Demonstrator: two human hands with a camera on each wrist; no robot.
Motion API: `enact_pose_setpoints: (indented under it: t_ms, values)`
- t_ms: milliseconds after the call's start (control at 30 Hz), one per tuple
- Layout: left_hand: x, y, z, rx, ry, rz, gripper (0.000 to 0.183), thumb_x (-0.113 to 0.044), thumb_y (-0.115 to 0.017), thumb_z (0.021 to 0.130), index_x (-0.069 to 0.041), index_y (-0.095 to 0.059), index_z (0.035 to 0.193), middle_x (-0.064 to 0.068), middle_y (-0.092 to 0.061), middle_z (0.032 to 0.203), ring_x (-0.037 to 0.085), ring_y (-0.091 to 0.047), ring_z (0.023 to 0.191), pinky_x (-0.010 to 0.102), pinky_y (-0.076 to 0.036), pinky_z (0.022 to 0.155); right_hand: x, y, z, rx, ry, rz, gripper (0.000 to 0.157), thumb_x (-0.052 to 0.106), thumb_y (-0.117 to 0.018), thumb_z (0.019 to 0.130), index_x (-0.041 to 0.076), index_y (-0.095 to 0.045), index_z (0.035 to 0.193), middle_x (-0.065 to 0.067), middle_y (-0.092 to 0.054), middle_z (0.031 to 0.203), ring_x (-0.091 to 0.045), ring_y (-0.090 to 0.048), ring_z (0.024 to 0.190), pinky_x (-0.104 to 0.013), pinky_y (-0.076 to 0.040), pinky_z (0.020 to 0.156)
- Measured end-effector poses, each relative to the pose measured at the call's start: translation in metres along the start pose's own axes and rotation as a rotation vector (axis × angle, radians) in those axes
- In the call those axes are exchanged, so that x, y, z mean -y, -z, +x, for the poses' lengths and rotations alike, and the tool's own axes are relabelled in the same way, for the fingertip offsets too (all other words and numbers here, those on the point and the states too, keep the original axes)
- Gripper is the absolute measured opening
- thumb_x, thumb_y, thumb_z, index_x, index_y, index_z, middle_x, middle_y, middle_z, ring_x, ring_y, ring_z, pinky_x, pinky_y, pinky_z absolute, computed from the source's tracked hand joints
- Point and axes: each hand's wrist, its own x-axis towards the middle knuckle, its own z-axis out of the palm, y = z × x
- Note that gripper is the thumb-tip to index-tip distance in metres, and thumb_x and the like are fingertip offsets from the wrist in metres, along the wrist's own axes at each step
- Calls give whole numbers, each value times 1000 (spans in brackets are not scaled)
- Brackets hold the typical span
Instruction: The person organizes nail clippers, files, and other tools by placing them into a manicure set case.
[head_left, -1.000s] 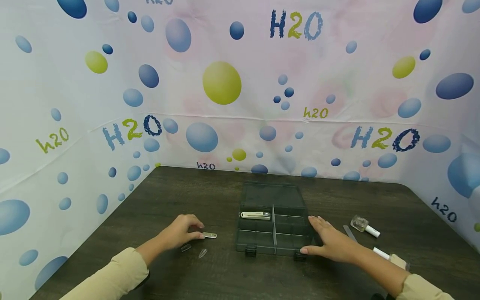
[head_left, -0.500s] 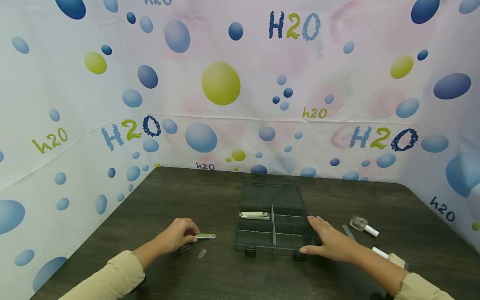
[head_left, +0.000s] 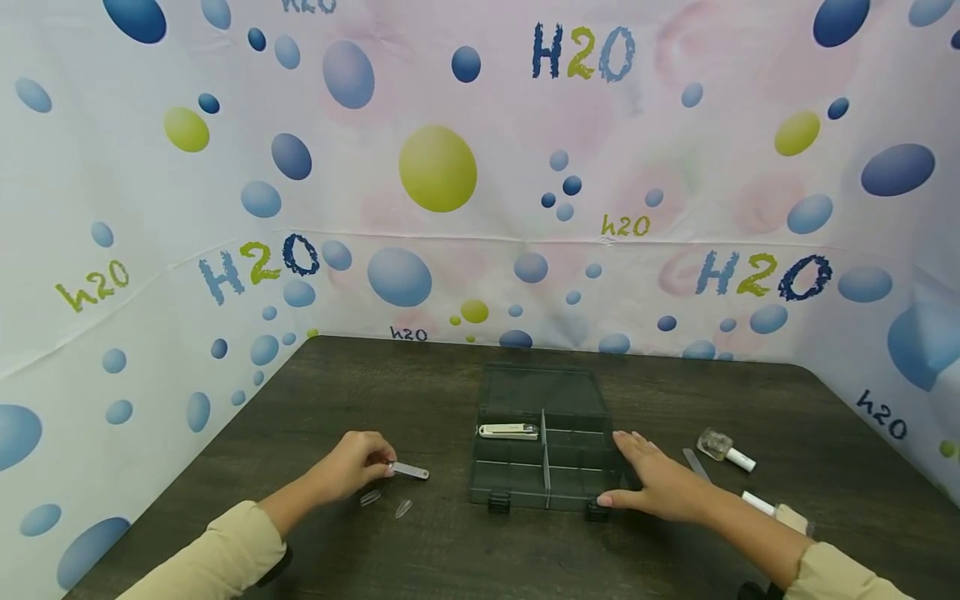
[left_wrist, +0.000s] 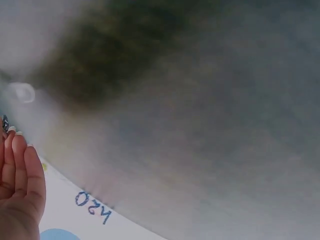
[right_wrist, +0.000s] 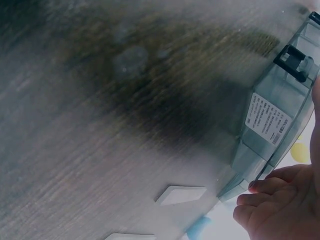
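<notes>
In the head view my left hand pinches one end of a small silver nail clipper between thumb and fingers. Two small clear nail tips lie just in front of it. The dark see-through divided box stands with its lid folded back. A larger cream nail clipper lies in its back left compartment. My right hand rests along the box's right side, fingers extended, thumb by the front right latch. In the left wrist view only part of my left hand shows.
Right of my right hand lie a clear bottle with a white cap, a grey nail file and a cream bottle, partly behind the forearm. A printed curtain hangs behind the dark wooden table.
My left hand has shifted slightly left with the small nail clipper, whose free end now angles toward the front. More of the clipper shows. The right hand stays at the box.
</notes>
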Motion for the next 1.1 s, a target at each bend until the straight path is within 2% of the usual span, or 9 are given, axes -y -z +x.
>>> enact_pose_setpoints:
  t_ms: [333, 533, 933, 1100]
  values:
    - [-16, 1, 20, -113, 63, -41, 6, -6, -69, 80, -3, -69, 85, 4, -66, 81, 5, -57, 69, 19, -49, 59, -1, -1, 0, 5, -5, 5, 102, 54, -65, 79, -12, -21, 142, -37, -19, 145, -56, -16, 133, -71, -20, 101]
    - [-32, -7, 42, -164, 49, -59, 7, -7, -68, 82, -3, -70, 88, 6, -66, 83, 12, -60, 71, 20, -49, 61, -4, -1, 0, 10, -7, 6, 101, 54, -65, 79, -12, -21, 142, -37, -19, 145, -55, -16, 133, -70, -20, 101]
    - [-61, -35, 91, -136, 27, -117, 8, -6, -66, 83, 0, -69, 89, 10, -66, 87, 16, -61, 74, 19, -49, 62, -3, 0, 1, 19, -6, 18, 101, 53, -65, 79, -12, -21, 143, -36, -19, 146, -56, -16, 133, -71, -20, 101]
    - [-65, -41, 107, -77, 41, -81, 9, -5, -66, 83, 1, -69, 89, 11, -65, 87, 17, -60, 74, 20, -48, 61, -2, 0, 1, 20, -9, 12, 102, 53, -65, 79, -12, -20, 143, -36, -18, 146, -55, -16, 133, -70, -20, 101]
